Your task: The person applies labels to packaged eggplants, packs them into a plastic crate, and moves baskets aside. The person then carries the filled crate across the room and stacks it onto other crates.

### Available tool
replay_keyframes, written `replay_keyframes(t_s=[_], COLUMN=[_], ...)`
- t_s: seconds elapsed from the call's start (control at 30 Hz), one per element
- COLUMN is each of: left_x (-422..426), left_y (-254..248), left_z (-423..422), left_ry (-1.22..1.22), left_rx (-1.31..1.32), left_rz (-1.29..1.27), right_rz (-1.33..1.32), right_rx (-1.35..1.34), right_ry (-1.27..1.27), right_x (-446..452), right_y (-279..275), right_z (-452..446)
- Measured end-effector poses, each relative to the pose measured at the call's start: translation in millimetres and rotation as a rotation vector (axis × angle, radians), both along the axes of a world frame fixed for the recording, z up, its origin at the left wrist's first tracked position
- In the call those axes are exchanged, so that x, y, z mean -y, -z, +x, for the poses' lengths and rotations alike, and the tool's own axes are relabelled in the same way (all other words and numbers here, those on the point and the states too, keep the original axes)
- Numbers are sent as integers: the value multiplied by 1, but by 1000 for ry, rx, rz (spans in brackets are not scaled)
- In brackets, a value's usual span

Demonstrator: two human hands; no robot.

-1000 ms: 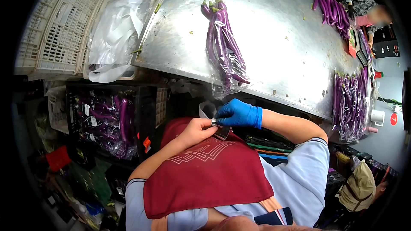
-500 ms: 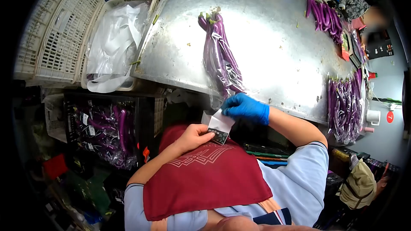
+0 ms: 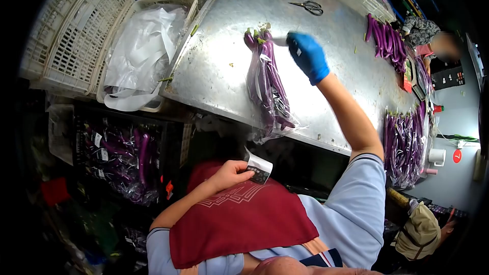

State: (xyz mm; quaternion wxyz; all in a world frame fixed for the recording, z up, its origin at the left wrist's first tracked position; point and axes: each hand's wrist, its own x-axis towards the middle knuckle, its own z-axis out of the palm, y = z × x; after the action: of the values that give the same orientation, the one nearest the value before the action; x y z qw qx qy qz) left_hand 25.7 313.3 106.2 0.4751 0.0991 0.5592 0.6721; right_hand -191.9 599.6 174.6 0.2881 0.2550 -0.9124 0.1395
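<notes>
My left hand [image 3: 229, 175], bare, pinches a roll of labels [image 3: 260, 169] with a white strip and a dark printed part, in front of the red apron [image 3: 249, 214]. Over the metal table [image 3: 214, 71], my right hand [image 3: 308, 57] wears a blue glove. Its fingers are closed and partly blurred, and a faint grey shape beside the fingertips is too smeared to name. Just left of that hand lies a bagged bunch of eggplants [image 3: 267, 79], stems pointing away from me, the clear bag's end hanging over the table's near edge.
Scissors [image 3: 308, 6] lie at the table's far side. Loose eggplants [image 3: 385, 40] and bagged ones [image 3: 403, 145] are at the right. A white bin [image 3: 191, 12] with plastic bags stands at the left, above a crate of packed eggplants [image 3: 119, 158]. Other people are at the right.
My right hand has moved away from the labels, up and over the table beside the eggplant stems. My left hand still holds the labels. The view has shifted slightly.
</notes>
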Motion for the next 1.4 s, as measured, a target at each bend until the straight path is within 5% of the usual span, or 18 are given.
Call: replay_keyframes(t_s=[0.17,0.27,0.4,0.43,0.5,0.6,0.67,0.7,0.77,0.87,0.9,0.93,1.0,1.03,1.1,1.23,1.33,1.4], left_x=[-1,-5,-16,-19,-30,-51,-72,-80,-98,-123,-131,-138,-161,-174,-192,-234,-260,-272], left_y=[8,4,2,9,3,12,21,23,13,12,7,14,2,-3,5,5,10,6], left_z=[-3,-7,-13,-14,-17,-21,-17,-13,-15,-25,-31,-39,-46,-49,-57,-59,-60,-59], left_ry=[81,94,125,171,235,426,527,549,607,617,607,610,567,541,544,566,609,637], left_rx=[-51,-20,4,-6,5,-51,-69,-19,-76,-83,-89,-108,-106,-77,-8,71,76,99], left_rz=[-8,12,47,49,95,84,93,91,64,-8,-15,-59,-108,-137,-173,-229,-244,-259], right_rz=[167,90,-252,-768,-951,-1285,-899,-1187,-1101,-843,-1023,-741,-553,-511,165,325,-466,-138], right_rx=[403,586,280,868,715,931,1107,993,1237,947,869,385,64,34,-159,141,599,815], right_ry=[-212,-90,406,473,174,147,218,60,-92,318,460,627,1121,1318,1822,2107,2051,1997], right_x=[22,37,9,-3,25,57,63,76,52,-62,-113,-181,-339,-397,-460,-535,-542,-546], right_y=[100,69,102,135,144,159,162,153,114,84,80,117,160,131,60,-23,-54,-46], right_z=[58,94,92,87,76,52,40,58,69,100,119,137,201,248,330,445,468,470])
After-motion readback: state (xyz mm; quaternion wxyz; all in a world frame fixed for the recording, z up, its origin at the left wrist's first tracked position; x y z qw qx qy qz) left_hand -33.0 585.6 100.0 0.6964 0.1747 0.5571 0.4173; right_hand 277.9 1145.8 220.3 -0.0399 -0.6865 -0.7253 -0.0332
